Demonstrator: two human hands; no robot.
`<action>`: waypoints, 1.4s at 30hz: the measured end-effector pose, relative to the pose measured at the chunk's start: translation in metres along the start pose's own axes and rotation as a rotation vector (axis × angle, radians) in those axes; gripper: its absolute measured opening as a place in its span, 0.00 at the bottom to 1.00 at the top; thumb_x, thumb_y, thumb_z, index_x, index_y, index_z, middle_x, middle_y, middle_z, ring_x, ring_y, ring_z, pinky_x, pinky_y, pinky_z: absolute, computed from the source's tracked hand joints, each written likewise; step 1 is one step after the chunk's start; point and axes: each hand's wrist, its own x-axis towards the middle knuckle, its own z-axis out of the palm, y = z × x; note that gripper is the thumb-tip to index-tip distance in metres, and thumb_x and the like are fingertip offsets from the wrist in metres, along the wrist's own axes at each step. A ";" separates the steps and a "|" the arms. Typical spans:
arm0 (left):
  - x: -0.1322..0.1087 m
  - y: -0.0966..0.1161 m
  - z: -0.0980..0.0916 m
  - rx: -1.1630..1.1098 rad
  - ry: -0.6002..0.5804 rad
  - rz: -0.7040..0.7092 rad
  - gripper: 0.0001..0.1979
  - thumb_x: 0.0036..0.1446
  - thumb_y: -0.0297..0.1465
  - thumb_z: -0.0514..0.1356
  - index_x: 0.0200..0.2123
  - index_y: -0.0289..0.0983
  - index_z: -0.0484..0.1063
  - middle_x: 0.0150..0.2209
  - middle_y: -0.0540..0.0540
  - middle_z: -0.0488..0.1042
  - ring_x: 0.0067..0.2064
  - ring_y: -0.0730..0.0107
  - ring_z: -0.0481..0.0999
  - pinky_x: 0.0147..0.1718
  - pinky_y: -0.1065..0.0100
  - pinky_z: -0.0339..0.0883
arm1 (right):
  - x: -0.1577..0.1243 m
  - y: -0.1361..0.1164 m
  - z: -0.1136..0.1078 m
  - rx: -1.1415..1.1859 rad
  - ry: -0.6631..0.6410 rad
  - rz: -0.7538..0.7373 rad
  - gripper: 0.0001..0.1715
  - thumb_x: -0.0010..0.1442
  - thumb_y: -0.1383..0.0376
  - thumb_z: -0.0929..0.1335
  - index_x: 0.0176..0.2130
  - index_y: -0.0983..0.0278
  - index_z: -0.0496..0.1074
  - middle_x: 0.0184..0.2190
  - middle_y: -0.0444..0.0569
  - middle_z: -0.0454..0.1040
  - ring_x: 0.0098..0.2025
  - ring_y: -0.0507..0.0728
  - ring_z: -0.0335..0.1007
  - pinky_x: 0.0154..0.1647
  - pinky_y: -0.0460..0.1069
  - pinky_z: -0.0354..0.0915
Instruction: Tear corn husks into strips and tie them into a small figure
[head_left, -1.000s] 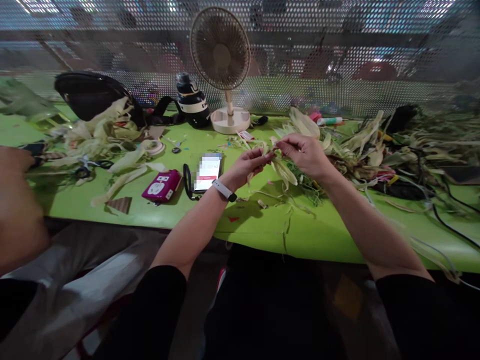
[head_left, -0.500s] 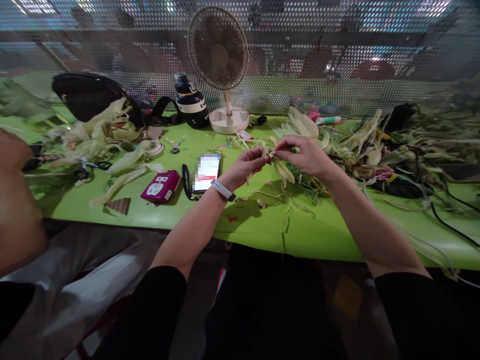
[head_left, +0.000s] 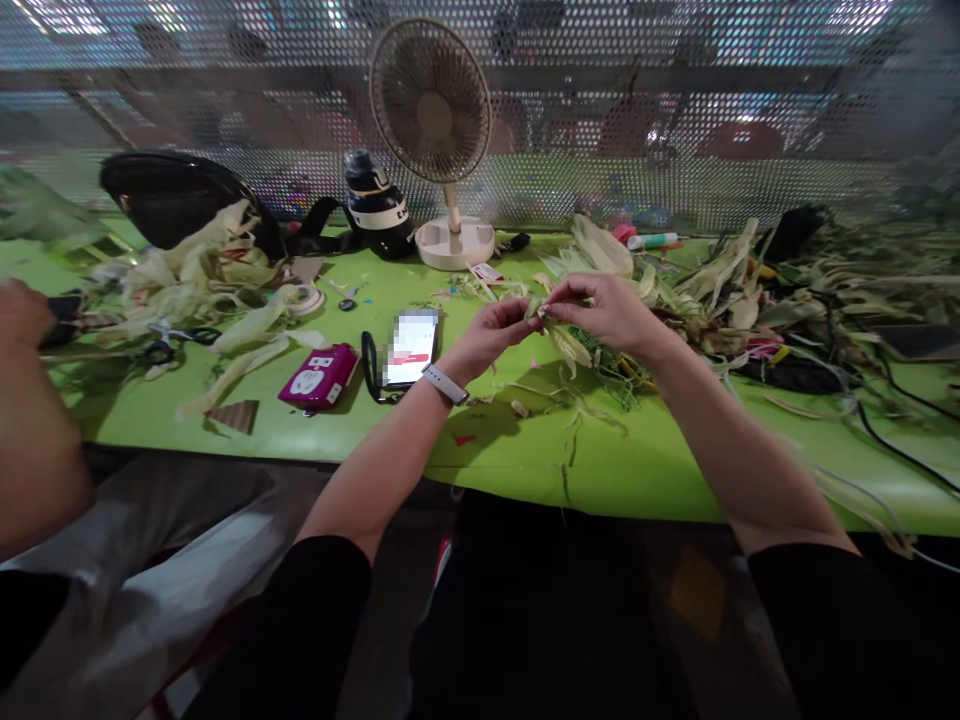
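The left hand (head_left: 501, 335) and the right hand (head_left: 596, 305) meet above the middle of the bench (head_left: 660, 460), fingertips nearly together, with a small pale-green husk piece (head_left: 535, 308) between them. The left hand is mostly closed, its thumb and forefinger pinching the piece from the left, the other fingers curled beneath; the right hand pinches at its right end with thumb and forefinger, the remaining fingers bent in loosely. Exactly where each fingertip presses is too small to tell. A pale wristband (head_left: 445, 384) circles the left wrist. Just beyond and under the right hand lie loose husk leaves (head_left: 571, 348) and feathery green sprigs (head_left: 619, 380), which run into a large heap of husks (head_left: 724, 285) on the right. Near the left forearm, a phone (head_left: 412, 350) lies with its screen lit, and a purple case (head_left: 319, 378) sits to its left. Farther left are black-handled scissors (head_left: 159, 352) beside another pile of husks (head_left: 199, 260). At the far side stand a fan (head_left: 455, 243) and, just left of it, a dark bottle (head_left: 382, 222). Another person's arm (head_left: 37, 430) reaches in at the left edge.
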 end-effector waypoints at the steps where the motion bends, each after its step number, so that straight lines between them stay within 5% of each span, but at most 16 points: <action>1: 0.000 0.000 0.000 -0.003 -0.005 0.010 0.17 0.43 0.39 0.76 0.34 0.36 0.79 0.32 0.50 0.77 0.34 0.76 0.71 0.35 0.72 0.64 | 0.000 0.000 0.001 -0.004 0.018 0.000 0.11 0.56 0.58 0.73 0.34 0.64 0.76 0.33 0.49 0.79 0.37 0.57 0.72 0.43 0.53 0.66; 13: -0.001 0.002 0.001 -0.043 0.050 -0.008 0.15 0.42 0.32 0.76 0.30 0.35 0.75 0.31 0.52 0.75 0.35 0.77 0.74 0.39 0.71 0.67 | -0.004 -0.002 0.027 -0.228 0.268 -0.101 0.10 0.60 0.58 0.71 0.33 0.62 0.74 0.34 0.52 0.80 0.39 0.61 0.73 0.48 0.57 0.65; 23: -0.001 0.000 0.003 0.046 0.027 0.010 0.20 0.41 0.35 0.77 0.29 0.36 0.69 0.30 0.53 0.73 0.33 0.77 0.72 0.38 0.70 0.68 | 0.002 0.006 0.023 0.140 0.218 0.144 0.10 0.50 0.61 0.76 0.28 0.65 0.75 0.28 0.48 0.78 0.31 0.55 0.71 0.37 0.52 0.66; 32: 0.002 -0.008 -0.001 0.126 0.001 -0.004 0.19 0.44 0.31 0.75 0.35 0.35 0.70 0.34 0.49 0.77 0.37 0.74 0.77 0.43 0.67 0.70 | 0.002 0.006 0.032 0.360 0.136 0.290 0.22 0.42 0.52 0.80 0.26 0.64 0.73 0.22 0.46 0.74 0.26 0.54 0.70 0.30 0.52 0.68; 42: -0.002 0.006 0.004 0.002 0.037 -0.103 0.09 0.47 0.29 0.66 0.34 0.36 0.74 0.31 0.50 0.76 0.32 0.77 0.72 0.35 0.72 0.66 | 0.004 0.012 0.032 0.260 0.254 0.201 0.18 0.46 0.53 0.77 0.26 0.62 0.72 0.24 0.46 0.76 0.28 0.54 0.70 0.33 0.51 0.67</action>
